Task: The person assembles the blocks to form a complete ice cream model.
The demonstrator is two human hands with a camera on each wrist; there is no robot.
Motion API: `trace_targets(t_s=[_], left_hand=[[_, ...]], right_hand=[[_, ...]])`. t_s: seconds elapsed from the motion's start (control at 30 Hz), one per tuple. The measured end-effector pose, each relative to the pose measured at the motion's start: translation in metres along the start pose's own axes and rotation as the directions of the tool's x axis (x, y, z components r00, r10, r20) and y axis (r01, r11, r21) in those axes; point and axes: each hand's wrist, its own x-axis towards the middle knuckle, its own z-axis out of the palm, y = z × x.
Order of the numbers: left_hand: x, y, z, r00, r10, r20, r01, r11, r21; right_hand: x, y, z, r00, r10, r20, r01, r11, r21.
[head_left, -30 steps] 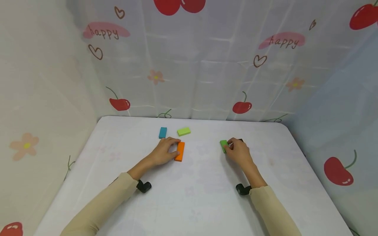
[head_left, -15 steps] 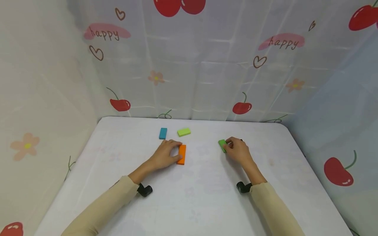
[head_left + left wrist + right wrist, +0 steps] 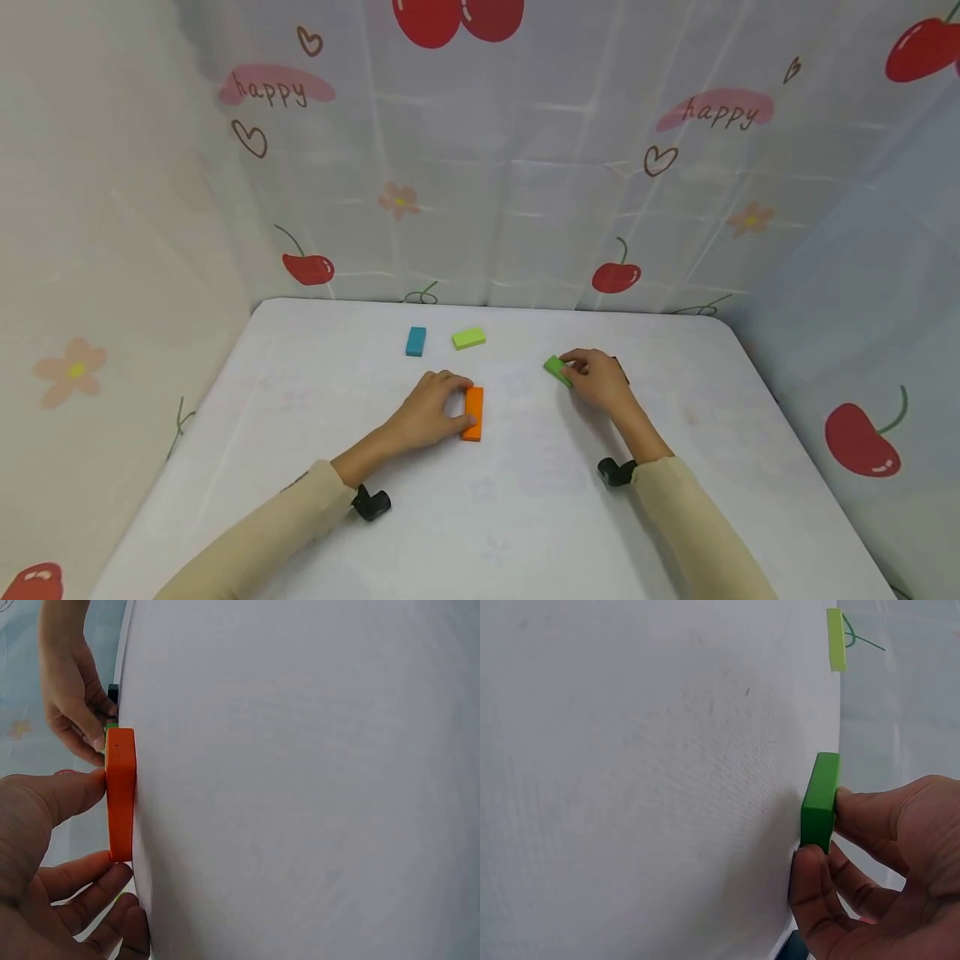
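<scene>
Currently, 1 orange block [image 3: 475, 407] is pinched in front of the lime block [image 3: 468, 338] by the left hand [image 3: 427, 412], 1 green block [image 3: 555, 367] farther right by the right hand [image 3: 600, 383], each partly curled.

here's the white table [image 3: 525, 517]: a blue block [image 3: 416, 342] and a lime block [image 3: 468, 338] lie near its far edge, slightly apart; a dark piece [image 3: 622, 370] shows at right, mostly hidden; whether the orange block [image 3: 475, 404] and green block [image 3: 555, 368] touch down, hard to tell.
</scene>
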Motion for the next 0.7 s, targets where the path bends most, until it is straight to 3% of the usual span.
trace_targets(t_s=[0.7], left_hand=[[-0.017, 0.028, 0.019, 0.999, 0.018, 0.040, -0.023, 0.992, 0.123]], right_hand=[[0.014, -0.019, 0.017, 0.997, -0.067, -0.029, 0.071, 0.990, 0.123]])
